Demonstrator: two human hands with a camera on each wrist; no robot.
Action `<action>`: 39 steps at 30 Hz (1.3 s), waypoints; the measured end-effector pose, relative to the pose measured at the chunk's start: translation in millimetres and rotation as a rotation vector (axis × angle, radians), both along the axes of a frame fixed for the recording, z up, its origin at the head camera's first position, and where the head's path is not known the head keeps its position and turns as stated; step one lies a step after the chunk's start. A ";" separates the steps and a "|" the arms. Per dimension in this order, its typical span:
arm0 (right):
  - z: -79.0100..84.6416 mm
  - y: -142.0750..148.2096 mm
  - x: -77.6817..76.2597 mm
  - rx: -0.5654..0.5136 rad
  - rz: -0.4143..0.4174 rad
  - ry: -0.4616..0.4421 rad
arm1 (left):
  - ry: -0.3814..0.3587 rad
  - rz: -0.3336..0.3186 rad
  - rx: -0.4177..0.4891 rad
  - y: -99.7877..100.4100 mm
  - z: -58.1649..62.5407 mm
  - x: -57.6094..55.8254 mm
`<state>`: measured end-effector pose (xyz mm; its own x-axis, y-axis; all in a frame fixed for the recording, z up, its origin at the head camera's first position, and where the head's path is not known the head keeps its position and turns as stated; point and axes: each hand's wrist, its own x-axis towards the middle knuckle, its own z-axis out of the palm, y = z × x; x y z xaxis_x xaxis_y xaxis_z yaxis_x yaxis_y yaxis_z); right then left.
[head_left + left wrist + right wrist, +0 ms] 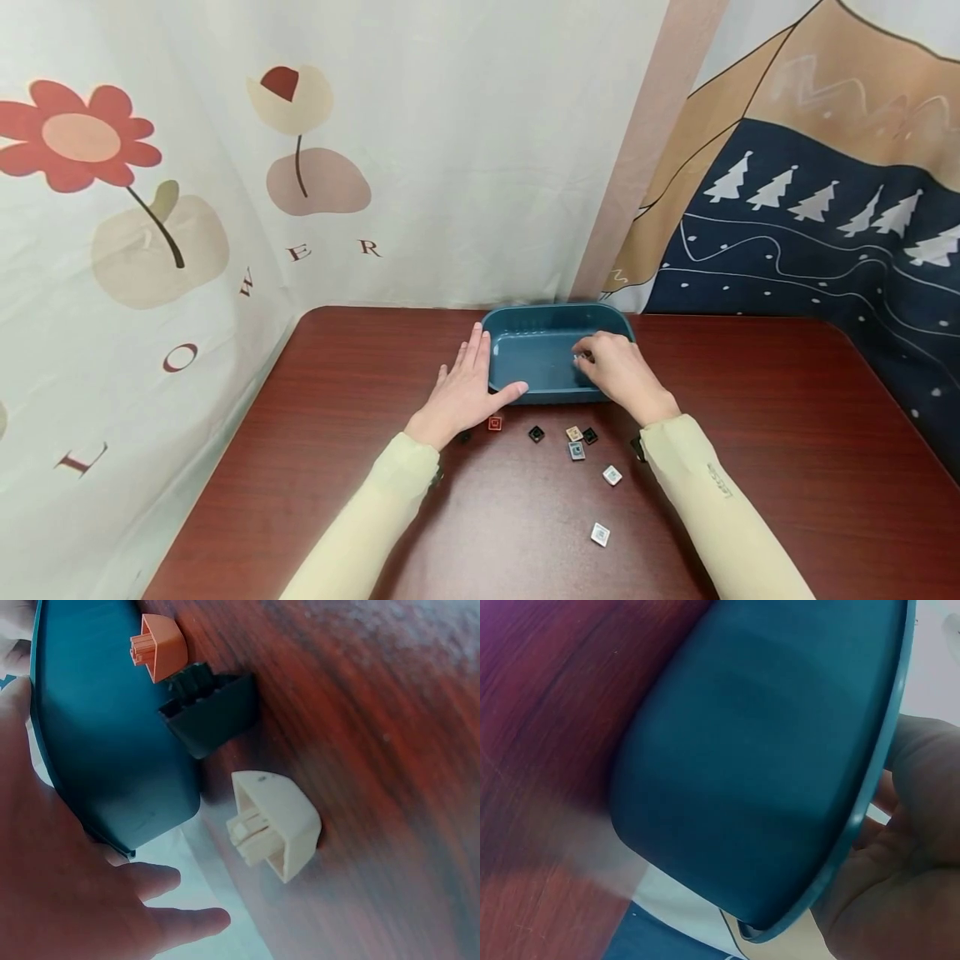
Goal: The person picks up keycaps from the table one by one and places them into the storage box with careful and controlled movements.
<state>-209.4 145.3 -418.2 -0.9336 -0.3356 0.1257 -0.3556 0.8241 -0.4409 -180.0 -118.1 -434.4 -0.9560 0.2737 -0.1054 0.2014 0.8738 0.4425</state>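
Note:
A dark teal plastic basin point(525, 396) stands at the back of the table. My left hand point(467, 392) lies at its left end with straight fingers, touching the rim. Over the basin's right part, my right hand point(618, 371) has its fingers curled down, pinching a small keycap, mostly hidden, with a dark and a pale bit showing. In front of the basin lie several loose keycaps: an orange one point(495, 423), black ones point(536, 433), a beige one point(573, 433), a grey-blue one point(576, 451) and white ones point(612, 475). The left wrist view shows a cream keycap point(281, 817) on its side, stem visible.
The reddish-brown wooden table point(750, 433) extends to both sides of the basin. Behind it hangs a pale printed curtain point(465, 167), with a navy and tan patterned cloth point(795, 225) at the right.

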 end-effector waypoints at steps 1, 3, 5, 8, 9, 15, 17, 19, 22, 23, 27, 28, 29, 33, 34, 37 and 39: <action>-0.1 -0.4 -0.4 0.001 0.001 -0.006 | 0.000 0.000 -0.001 -0.2 0.1 0.0; -0.4 -0.9 -1.4 0.004 0.004 -0.014 | 0.002 0.000 -0.001 -0.5 -0.3 -0.2; -0.9 -1.1 -2.5 0.011 0.004 -0.026 | 0.002 0.001 -0.005 -0.6 -1.0 -0.6; -3.2 -1.0 -4.4 0.022 0.004 -0.044 | 0.001 0.002 -0.010 -0.6 -2.4 -1.4; -3.9 -1.1 -4.8 0.025 0.001 -0.052 | -0.001 0.002 -0.011 -0.6 -2.4 -1.5; -7.5 1.0 -1.7 0.015 -0.012 -0.058 | 0.010 -0.009 -0.007 0.5 -2.5 -1.8; -6.1 1.7 2.2 0.012 -0.013 -0.023 | 0.012 -0.011 -0.005 0.6 -2.8 -1.8; -3.6 2.4 7.9 0.016 -0.014 0.036 | 0.010 -0.012 -0.003 0.6 -2.6 -1.7; 0.5 3.5 18.6 0.029 -0.010 0.131 | 0.013 -0.011 0.002 0.2 -2.4 -1.7; 2.3 3.5 22.6 0.035 -0.005 0.158 | 0.016 -0.010 0.001 -0.1 -2.2 -1.7; 9.4 2.2 38.3 0.056 0.037 0.231 | 0.011 -0.001 -0.015 -0.9 -3.0 -2.9; 11.2 1.9 42.5 0.061 0.050 0.243 | 0.008 0.000 -0.020 -1.0 -3.4 -3.2; 12.8 1.8 46.6 0.061 0.064 0.251 | 0.004 0.001 -0.022 -1.1 -3.7 -3.4; 16.9 3.3 64.4 0.068 0.110 0.281 | 0.004 -0.007 -0.013 -0.5 -3.8 -3.1; 17.5 3.9 68.9 0.070 0.117 0.284 | 0.005 -0.008 -0.008 -0.3 -3.3 -2.7; 17.4 6.5 80.7 0.081 0.129 0.289 | 0.009 -0.007 -0.002 0.2 -2.6 -2.0; 16.2 8.3 87.3 0.089 0.136 0.292 | 0.013 -0.005 0.002 0.7 -2.4 -1.8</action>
<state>-122.2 153.6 -402.0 -0.8086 -0.4761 0.3457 -0.5655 0.7912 -0.2330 -181.8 -117.4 -436.8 -0.9559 0.2787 -0.0923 0.2116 0.8719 0.4416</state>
